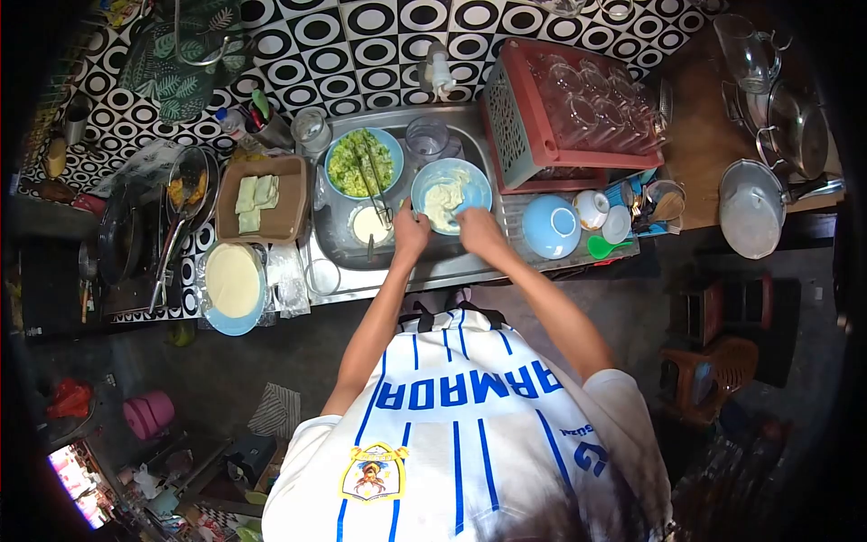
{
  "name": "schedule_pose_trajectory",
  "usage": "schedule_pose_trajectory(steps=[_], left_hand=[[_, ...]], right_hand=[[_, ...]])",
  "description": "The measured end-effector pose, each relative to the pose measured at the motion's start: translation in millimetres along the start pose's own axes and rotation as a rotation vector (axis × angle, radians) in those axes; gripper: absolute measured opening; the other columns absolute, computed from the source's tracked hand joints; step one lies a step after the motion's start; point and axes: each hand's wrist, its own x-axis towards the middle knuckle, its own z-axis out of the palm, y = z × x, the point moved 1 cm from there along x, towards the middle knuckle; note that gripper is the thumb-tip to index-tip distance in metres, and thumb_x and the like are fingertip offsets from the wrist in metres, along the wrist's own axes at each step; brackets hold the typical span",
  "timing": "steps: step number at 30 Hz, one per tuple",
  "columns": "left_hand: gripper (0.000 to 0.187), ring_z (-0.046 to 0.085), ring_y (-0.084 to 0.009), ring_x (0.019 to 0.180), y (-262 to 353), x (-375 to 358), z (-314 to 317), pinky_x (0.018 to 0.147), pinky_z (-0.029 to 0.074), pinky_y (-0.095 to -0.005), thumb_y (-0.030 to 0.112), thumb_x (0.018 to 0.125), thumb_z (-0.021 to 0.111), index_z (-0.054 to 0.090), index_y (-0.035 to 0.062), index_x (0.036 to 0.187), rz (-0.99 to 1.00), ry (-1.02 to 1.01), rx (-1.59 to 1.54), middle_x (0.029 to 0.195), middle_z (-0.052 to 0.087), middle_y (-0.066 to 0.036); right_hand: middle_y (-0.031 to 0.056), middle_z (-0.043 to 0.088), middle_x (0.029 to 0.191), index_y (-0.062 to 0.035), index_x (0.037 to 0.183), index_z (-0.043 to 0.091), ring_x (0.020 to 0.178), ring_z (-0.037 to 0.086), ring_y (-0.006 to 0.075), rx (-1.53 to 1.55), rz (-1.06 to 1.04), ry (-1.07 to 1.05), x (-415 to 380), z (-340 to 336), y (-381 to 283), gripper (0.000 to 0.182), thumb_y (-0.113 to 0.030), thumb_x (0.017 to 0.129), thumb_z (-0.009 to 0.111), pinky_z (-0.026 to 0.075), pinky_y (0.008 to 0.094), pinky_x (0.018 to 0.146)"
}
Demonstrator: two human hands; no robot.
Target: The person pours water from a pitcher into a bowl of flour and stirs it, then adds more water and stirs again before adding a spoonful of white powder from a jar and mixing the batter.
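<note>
A light blue bowl [481,176] holding a pale, thick mixture [444,200] sits over the sink in front of me. My left hand [412,231] is closed at the bowl's near left rim. At its near right side, the fingers of my right hand [480,229] are closed at the mixture's edge; whatever they hold is hidden. Left of it, long metal tongs [368,170] lie across a blue bowl of chopped greens [350,172]. A small bowl of white liquid [368,224] with a utensil in it stands near my left hand.
A brown tray [289,203] with folded green pieces and a blue plate of pale rounds [233,282] lie left. Pans [131,230] stand beyond. To the right are a red rack of glasses [578,108], an upturned blue bowl [551,226] and a pot [751,208].
</note>
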Motion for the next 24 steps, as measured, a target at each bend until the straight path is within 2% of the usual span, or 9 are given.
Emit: schedule_pose_trajectory(steps=[2, 5, 8, 9, 12, 17, 20, 22, 24], left_hand=[[0.04, 0.07, -0.0311, 0.06, -16, 3, 4, 0.059, 0.056, -0.0405, 0.001, 0.084, 0.052, 0.057, -0.0109, 0.122, 0.065, -0.005, -0.006, 0.081, 0.069, -0.025], [0.039, 0.071, -0.0283, 0.061, 23, -7, -10, 0.055, 0.058, -0.0368, 0.0, 0.088, 0.049, 0.055, -0.0107, 0.126, -0.134, -0.077, -0.201, 0.089, 0.07, -0.024], [0.045, 0.072, -0.0235, 0.071, 0, -2, -5, 0.056, 0.062, -0.0317, 0.001, 0.093, 0.046, 0.046, -0.0116, 0.136, -0.1, -0.125, -0.182, 0.113, 0.066, -0.023], [0.045, 0.072, -0.0235, 0.072, 4, -4, -6, 0.056, 0.062, -0.0318, 0.002, 0.094, 0.045, 0.045, -0.0115, 0.137, -0.127, -0.132, -0.213, 0.115, 0.065, -0.024], [0.046, 0.071, -0.0231, 0.074, 16, -8, -12, 0.058, 0.062, -0.0319, 0.002, 0.095, 0.044, 0.044, -0.0114, 0.139, -0.181, -0.141, -0.269, 0.12, 0.063, -0.024], [0.047, 0.071, -0.0235, 0.08, 16, -9, -12, 0.058, 0.062, -0.0313, 0.004, 0.095, 0.044, 0.042, -0.0121, 0.14, -0.163, -0.138, -0.273, 0.124, 0.061, -0.026], [0.042, 0.071, -0.0245, 0.062, 21, -12, -10, 0.054, 0.06, -0.0334, -0.002, 0.093, 0.042, 0.05, -0.0088, 0.134, -0.124, -0.064, -0.274, 0.091, 0.069, -0.022], [0.042, 0.071, -0.025, 0.063, 28, -11, -14, 0.054, 0.06, -0.034, -0.002, 0.093, 0.042, 0.049, -0.0089, 0.134, -0.021, -0.046, -0.125, 0.092, 0.069, -0.022], [0.042, 0.071, -0.0256, 0.063, 31, -11, -15, 0.054, 0.06, -0.0344, -0.002, 0.093, 0.042, 0.049, -0.0091, 0.134, 0.022, -0.042, -0.05, 0.092, 0.069, -0.023]], right_hand=[[0.0295, 0.068, 0.091, -0.001, 0.099, 0.075, 0.09, 0.067, 0.0455, 0.06, -0.06, 0.03, 25, -16, -5, 0.027, -0.005, 0.083, 0.054, 0.052, 0.0529, 0.085], [0.0284, 0.068, 0.092, -0.0021, 0.103, 0.075, 0.09, 0.067, 0.0449, -0.08, -0.038, 0.075, 28, -55, -13, 0.028, -0.005, 0.083, 0.055, 0.052, 0.0532, 0.083], [0.0284, 0.068, 0.092, -0.0021, 0.103, 0.075, 0.09, 0.067, 0.0446, -0.111, -0.09, 0.051, -2, -75, -24, 0.028, -0.004, 0.084, 0.054, 0.053, 0.0524, 0.083], [0.0281, 0.069, 0.092, -0.0031, 0.106, 0.074, 0.09, 0.068, 0.044, -0.141, -0.081, -0.049, -11, -74, -29, 0.03, -0.003, 0.084, 0.053, 0.053, 0.0527, 0.083], [0.0287, 0.069, 0.091, -0.0032, 0.11, 0.072, 0.09, 0.068, 0.0442, -0.183, -0.098, -0.097, -24, -35, -18, 0.033, -0.001, 0.084, 0.052, 0.053, 0.0539, 0.082], [0.0282, 0.069, 0.087, -0.0016, 0.116, 0.068, 0.085, 0.068, 0.0453, -0.148, -0.038, 0.031, -1, -24, 0, 0.038, 0.002, 0.082, 0.051, 0.055, 0.0535, 0.077], [0.0282, 0.069, 0.084, -0.0018, 0.115, 0.068, 0.082, 0.069, 0.0451, -0.141, -0.044, 0.024, -24, -46, -35, 0.038, 0.003, 0.081, 0.052, 0.056, 0.0528, 0.075], [0.0282, 0.069, 0.083, -0.0019, 0.115, 0.068, 0.079, 0.07, 0.0448, -0.161, -0.034, -0.034, -44, -46, -56, 0.037, 0.002, 0.081, 0.053, 0.056, 0.0525, 0.073], [0.0277, 0.069, 0.082, -0.0022, 0.115, 0.067, 0.081, 0.07, 0.0439, -0.205, -0.035, -0.029, -39, -12, -40, 0.036, 0.001, 0.081, 0.055, 0.056, 0.0525, 0.074]])
